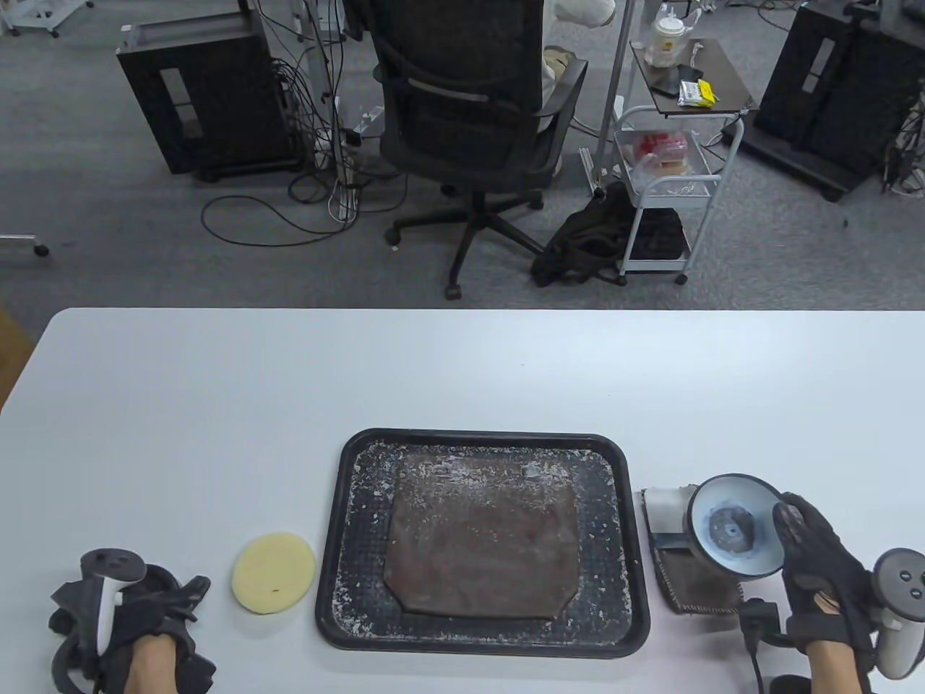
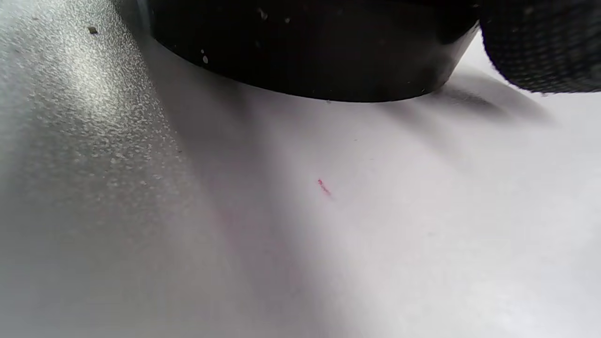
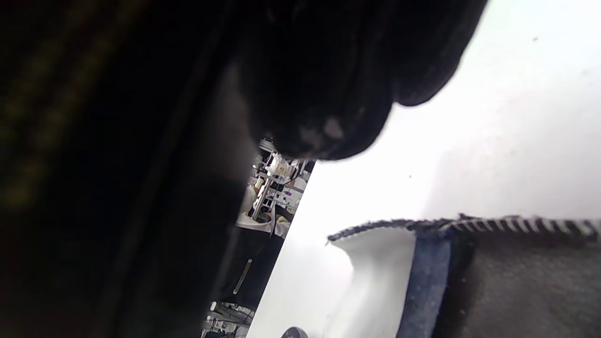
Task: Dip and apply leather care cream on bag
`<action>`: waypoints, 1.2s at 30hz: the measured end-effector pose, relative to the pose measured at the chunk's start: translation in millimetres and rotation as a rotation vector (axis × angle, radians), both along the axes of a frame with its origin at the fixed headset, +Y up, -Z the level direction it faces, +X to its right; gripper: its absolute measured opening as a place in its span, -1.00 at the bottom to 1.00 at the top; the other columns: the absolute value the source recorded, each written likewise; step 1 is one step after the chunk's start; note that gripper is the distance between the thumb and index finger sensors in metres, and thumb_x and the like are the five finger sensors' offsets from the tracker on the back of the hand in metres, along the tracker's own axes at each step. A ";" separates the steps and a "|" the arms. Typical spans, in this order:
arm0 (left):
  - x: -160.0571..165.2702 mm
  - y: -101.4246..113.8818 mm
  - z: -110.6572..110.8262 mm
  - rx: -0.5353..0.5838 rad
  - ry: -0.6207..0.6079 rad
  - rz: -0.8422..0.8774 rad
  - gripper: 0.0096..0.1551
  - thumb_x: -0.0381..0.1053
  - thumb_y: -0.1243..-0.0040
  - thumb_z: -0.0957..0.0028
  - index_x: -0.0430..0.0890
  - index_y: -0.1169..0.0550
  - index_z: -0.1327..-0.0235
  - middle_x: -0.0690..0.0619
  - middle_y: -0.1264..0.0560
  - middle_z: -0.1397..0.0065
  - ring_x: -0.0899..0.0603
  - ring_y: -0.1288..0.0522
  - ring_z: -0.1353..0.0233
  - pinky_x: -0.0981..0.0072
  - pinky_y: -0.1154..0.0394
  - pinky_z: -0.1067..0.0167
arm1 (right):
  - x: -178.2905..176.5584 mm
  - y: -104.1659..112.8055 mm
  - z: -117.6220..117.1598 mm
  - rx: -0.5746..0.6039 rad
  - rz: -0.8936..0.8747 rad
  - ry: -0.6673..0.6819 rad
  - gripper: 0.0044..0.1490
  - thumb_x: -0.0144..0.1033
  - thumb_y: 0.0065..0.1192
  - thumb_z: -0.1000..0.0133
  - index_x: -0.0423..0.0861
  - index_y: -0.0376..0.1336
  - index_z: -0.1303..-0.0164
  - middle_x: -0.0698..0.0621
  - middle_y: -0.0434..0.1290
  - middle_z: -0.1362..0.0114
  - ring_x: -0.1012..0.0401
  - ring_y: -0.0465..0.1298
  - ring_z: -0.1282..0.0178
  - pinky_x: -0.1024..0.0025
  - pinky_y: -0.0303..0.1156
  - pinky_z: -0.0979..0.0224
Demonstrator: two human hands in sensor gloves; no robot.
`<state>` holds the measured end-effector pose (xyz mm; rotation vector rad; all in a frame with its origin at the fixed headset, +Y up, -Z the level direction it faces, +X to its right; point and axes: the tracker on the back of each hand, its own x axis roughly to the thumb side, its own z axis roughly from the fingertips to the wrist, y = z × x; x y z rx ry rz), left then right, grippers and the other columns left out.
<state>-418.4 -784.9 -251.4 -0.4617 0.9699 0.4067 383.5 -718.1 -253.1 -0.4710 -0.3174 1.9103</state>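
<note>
Gripping a round power polisher [image 1: 733, 528] in our right hand [image 1: 820, 571], we curl our gloved fingers [image 1: 795, 531] round its rim; its disc face is tilted up toward the camera, and it hangs over a folded cloth [image 1: 683, 571] at the table's right. A cord [image 1: 751, 636] runs from it toward the near edge. Our left hand [image 1: 137, 622] rests on the white table [image 1: 462, 369] at the near left, over a round black object [image 2: 310, 47] that shows only in the left wrist view; we cannot tell whether the fingers grip it. The brown leather bag [image 1: 483, 538] lies flat in the black tray [image 1: 329, 578] at the centre, both flecked with white cream residue. A round yellow sponge pad [image 1: 273, 572] lies on the table between the left hand and the tray, touching neither. In the right wrist view the dark glove fills most of the frame, with the cloth's stitched edge below.
</note>
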 end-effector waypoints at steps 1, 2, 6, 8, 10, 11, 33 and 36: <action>0.9 2.3 0.0 0.003 0.002 -0.023 0.51 0.61 -0.29 0.49 0.17 0.33 -0.41 0.00 0.42 -0.59 -0.34 0.35 -0.64 -0.42 0.05 -0.52 | -1.3 0.4 -0.5 0.001 0.008 0.003 -0.03 0.23 0.18 -0.04 -0.27 0.30 -0.43 -0.13 0.63 -0.04 0.08 0.71 0.21 -0.02 0.51 -0.26; 0.8 2.8 -0.1 -0.002 0.001 -0.029 0.51 0.61 -0.30 0.50 0.18 0.31 -0.42 0.03 0.40 -0.60 -0.33 0.29 -0.66 -0.40 0.00 -0.52 | -1.9 0.7 -0.7 0.002 0.013 0.004 -0.02 0.23 0.18 -0.04 -0.27 0.30 -0.43 -0.13 0.63 -0.04 0.08 0.71 0.21 -0.02 0.51 -0.26; 0.1 3.6 0.7 -0.037 -0.004 -0.019 0.57 0.68 -0.30 0.55 0.19 0.36 -0.40 -0.07 0.44 -0.57 -0.30 0.22 -0.64 -0.24 -0.11 -0.46 | -2.4 0.0 -2.1 0.001 0.023 0.009 -0.02 0.24 0.18 -0.04 -0.27 0.30 -0.43 -0.12 0.63 -0.05 0.08 0.71 0.20 -0.02 0.50 -0.26; 0.5 4.1 0.1 -0.004 0.010 -0.037 0.57 0.64 -0.36 0.52 0.17 0.34 -0.40 -0.10 0.39 -0.58 -0.30 0.21 -0.64 -0.29 -0.12 -0.45 | -2.8 -0.7 -3.1 -0.003 0.030 0.016 -0.03 0.24 0.18 -0.04 -0.26 0.30 -0.43 -0.12 0.63 -0.05 0.08 0.71 0.20 -0.02 0.50 -0.26; 1.3 7.8 0.3 -0.015 0.012 -0.065 0.58 0.63 -0.38 0.53 0.15 0.31 -0.43 -0.07 0.31 -0.62 -0.30 0.16 -0.64 -0.30 -0.16 -0.43 | -4.0 -1.8 -4.4 -0.007 0.040 0.023 -0.03 0.23 0.18 -0.04 -0.26 0.30 -0.43 -0.13 0.63 -0.05 0.08 0.71 0.20 -0.02 0.50 -0.26; 1.4 9.4 0.3 0.003 0.016 -0.076 0.57 0.63 -0.39 0.54 0.14 0.28 -0.44 -0.06 0.28 -0.63 -0.30 0.15 -0.65 -0.31 -0.17 -0.43 | -4.6 -2.3 -4.8 -0.009 0.043 0.023 -0.02 0.23 0.18 -0.04 -0.27 0.30 -0.43 -0.13 0.63 -0.05 0.08 0.71 0.21 -0.02 0.50 -0.26; 291.0 120.9 -2.0 0.840 -0.901 0.194 0.52 0.69 -0.32 0.49 0.10 0.18 -0.51 -0.07 0.19 -0.65 -0.33 0.05 -0.64 -0.30 -0.26 -0.39 | -134.8 25.1 -15.4 0.068 0.136 0.273 -0.02 0.25 0.15 -0.06 -0.24 0.25 -0.48 -0.12 0.58 -0.12 0.14 0.70 0.25 0.03 0.52 -0.25; 335.8 121.8 -1.9 0.844 -0.976 0.347 0.52 0.70 -0.31 0.49 0.10 0.19 -0.51 -0.07 0.19 -0.65 -0.33 0.05 -0.64 -0.30 -0.26 -0.39 | -165.2 25.8 -18.1 0.050 0.187 0.327 -0.02 0.23 0.14 -0.07 -0.24 0.24 -0.49 -0.13 0.57 -0.16 0.14 0.70 0.26 0.03 0.52 -0.25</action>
